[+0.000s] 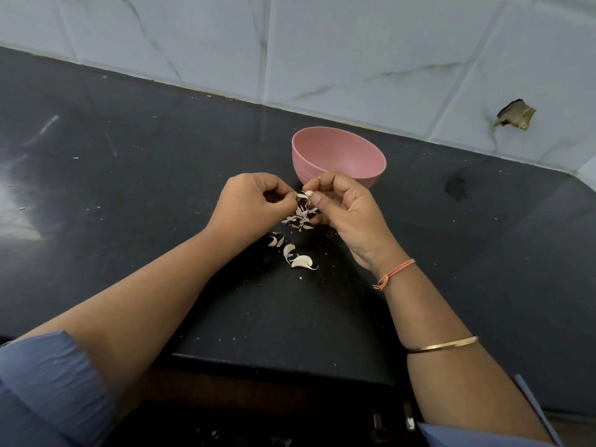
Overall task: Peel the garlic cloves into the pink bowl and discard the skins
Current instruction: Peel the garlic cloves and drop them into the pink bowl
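Head view: left hand (250, 201) and right hand (343, 208) both pinch one small white garlic clove (308, 194) between fingertips, which hide most of it. Round pink plastic bowl (338, 159) sits just beyond the right hand, its near wall partly hidden. Papery skins (298, 217) lie below the hands; unpeeled cloves (301, 261) nearer the wrists.

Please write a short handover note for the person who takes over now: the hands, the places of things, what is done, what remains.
Left hand and right hand: fingers of both pinch one garlic clove, mid-peel, above the counter.
Pink bowl: behind the hands, no clove visible inside.
Skins: loose heap on the counter under the hands.
Done: some peeling, judging by the skins.
Remaining: finish this clove, peel the loose cloves nearer the person, discard skins.
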Demonstrator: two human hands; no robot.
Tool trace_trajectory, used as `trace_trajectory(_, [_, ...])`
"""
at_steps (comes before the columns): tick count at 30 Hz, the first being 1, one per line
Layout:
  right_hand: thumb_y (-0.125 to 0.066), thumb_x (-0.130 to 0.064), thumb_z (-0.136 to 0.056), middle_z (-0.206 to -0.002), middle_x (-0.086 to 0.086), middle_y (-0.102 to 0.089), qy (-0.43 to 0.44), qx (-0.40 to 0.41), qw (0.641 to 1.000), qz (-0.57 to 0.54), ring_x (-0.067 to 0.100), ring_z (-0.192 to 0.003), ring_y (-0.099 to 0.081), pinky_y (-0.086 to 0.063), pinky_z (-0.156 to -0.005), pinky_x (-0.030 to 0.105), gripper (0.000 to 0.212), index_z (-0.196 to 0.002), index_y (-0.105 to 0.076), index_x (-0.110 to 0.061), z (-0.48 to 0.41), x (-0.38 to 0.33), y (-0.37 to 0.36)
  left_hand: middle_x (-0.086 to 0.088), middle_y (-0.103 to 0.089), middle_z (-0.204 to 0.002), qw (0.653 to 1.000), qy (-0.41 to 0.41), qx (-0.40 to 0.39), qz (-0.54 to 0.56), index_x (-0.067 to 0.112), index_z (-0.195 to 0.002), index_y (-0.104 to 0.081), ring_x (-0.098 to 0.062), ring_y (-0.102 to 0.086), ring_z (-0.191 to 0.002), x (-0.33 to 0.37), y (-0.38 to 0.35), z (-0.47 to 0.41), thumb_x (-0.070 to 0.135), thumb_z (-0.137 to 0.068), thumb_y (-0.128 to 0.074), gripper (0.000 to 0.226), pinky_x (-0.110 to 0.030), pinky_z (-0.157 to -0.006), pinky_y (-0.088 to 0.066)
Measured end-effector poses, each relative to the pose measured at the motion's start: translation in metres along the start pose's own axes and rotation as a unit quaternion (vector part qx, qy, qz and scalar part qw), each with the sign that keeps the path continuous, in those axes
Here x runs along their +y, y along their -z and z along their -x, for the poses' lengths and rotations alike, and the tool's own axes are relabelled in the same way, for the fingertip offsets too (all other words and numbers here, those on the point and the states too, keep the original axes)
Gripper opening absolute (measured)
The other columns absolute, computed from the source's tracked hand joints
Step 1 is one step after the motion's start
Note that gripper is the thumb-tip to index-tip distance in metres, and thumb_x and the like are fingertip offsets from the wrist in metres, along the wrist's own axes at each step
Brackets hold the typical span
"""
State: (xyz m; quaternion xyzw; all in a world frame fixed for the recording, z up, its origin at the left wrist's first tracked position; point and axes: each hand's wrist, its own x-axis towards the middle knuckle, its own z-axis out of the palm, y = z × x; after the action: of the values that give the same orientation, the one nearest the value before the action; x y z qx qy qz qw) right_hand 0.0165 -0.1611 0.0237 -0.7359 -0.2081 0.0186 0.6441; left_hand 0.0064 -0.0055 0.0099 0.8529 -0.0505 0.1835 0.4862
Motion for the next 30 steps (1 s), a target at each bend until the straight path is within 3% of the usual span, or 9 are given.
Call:
trace_trajectory(3, [-0.052, 0.006, -0.089, -0.088, -0.006, -0.06, 0.013, 0.019, 1.0, -0.019, 0.002, -0.076, -0.055, -0.049, -0.062, 0.018, 0.023, -0.085, -0.06, -0.016, -0.0007, 0.0001, 0.0012, 0.009, -0.069, -0.07, 1.0, 0.005, -0.006, -0.01, 0.019, -0.073, -0.071, -0.004, -0.062, -0.068, -0.0015, 0.0005, -0.0004, 0.019, -0.079, -0.066, 0.009, -0.013, -0.061, -0.048])
trace_trajectory(8, [-0.056, 0.006, -0.087, -0.084, 0.002, -0.063, 0.025, 0.038, 0.999, -0.014, 0.003, -0.072, -0.061, -0.052, -0.063, 0.017, 0.017, -0.088, -0.062, -0.01, -0.0008, 0.0023, 0.0013, 0.004, -0.066, -0.062, 1.0, 0.003, -0.014, 0.02, 0.019, -0.067, -0.069, -0.003, -0.055, -0.054, -0.0015, -0.0002, 0.001, 0.03, -0.079, -0.07, 0.016, -0.016, -0.054, -0.044])
trace_trajectory(11, [-0.058, 0.006, -0.086, -0.082, 0.001, -0.065, 0.038, 0.049, 0.998, 0.0, 0.005, -0.075, -0.062, -0.054, -0.064, 0.019, 0.017, -0.09, -0.063, -0.01, -0.0016, 0.0044, 0.0023, 0.007, -0.07, -0.072, 0.997, -0.011, -0.031, 0.064, 0.02, -0.078, -0.072, -0.003, -0.064, -0.064, 0.002, -0.0001, 0.0023, 0.02, -0.08, -0.071, 0.002, -0.011, -0.061, -0.049])
trace_trajectory(16, [-0.058, 0.006, -0.086, -0.083, 0.0, -0.066, 0.052, 0.056, 0.997, 0.032, 0.006, -0.075, -0.063, -0.054, -0.067, 0.02, 0.017, -0.091, -0.065, -0.009, -0.0026, 0.0059, 0.0038, 0.008, -0.071, -0.074, 0.993, -0.006, -0.038, 0.107, 0.02, -0.085, -0.072, 0.0, -0.064, -0.066, 0.0046, -0.0003, 0.0034, 0.012, -0.081, -0.07, 0.009, -0.01, -0.063, -0.048])
trace_trajectory(21, [-0.058, 0.008, -0.085, -0.084, -0.001, -0.065, 0.052, 0.045, 0.997, 0.038, 0.003, -0.076, -0.064, -0.055, -0.068, 0.019, 0.02, -0.089, -0.065, -0.01, -0.0022, 0.0054, 0.003, 0.003, -0.071, -0.071, 0.991, 0.021, -0.026, 0.131, 0.026, -0.077, -0.072, -0.009, -0.065, -0.067, 0.0044, 0.0002, 0.0025, 0.016, -0.081, -0.071, 0.011, -0.027, -0.07, -0.054])
trace_trajectory(30, [-0.059, 0.008, -0.084, -0.083, 0.001, -0.067, 0.06, 0.05, 0.996, 0.05, 0.007, -0.077, -0.064, -0.055, -0.073, 0.021, 0.02, -0.088, -0.067, -0.01, -0.0032, 0.0084, 0.0015, -0.002, -0.072, -0.073, 0.991, 0.026, -0.022, 0.126, 0.024, -0.075, -0.071, -0.014, -0.065, -0.068, 0.0055, 0.0006, 0.0026, 0.015, -0.081, -0.071, 0.01, -0.031, -0.071, -0.055])
